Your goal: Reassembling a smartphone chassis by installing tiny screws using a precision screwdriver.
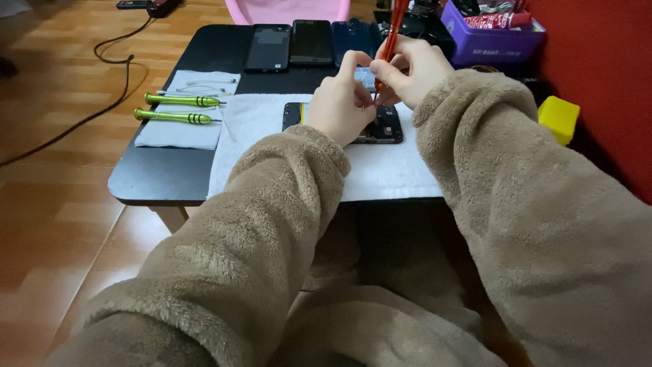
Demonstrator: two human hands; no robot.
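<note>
Fuzzy brown sleeves (272, 224) fill the foreground; beyond them, left hand (343, 102) presses the opened phone (380, 126) on a white towel (380, 170), right hand (411, 68) pinches a red screwdriver (392, 34). Green screwdrivers (178, 109) lie left; a purple bin (492, 37) holds clutter

Home setup, improvised phone-repair bench on my feed.

I see a low black table (156, 178) on wood laminate floor (54, 204), loose black cable (112, 88) trailing across it, red wall (604, 75) at right. White towel (387, 170) serves as work mat, opened phone (384, 129) on it, spare phones (292, 46) lined up behind, two green screwdrivers (178, 109) on a cloth, purple parts bin (492, 37). Fuzzy brown sleeves (272, 224), so domestic, not a shop.
</note>
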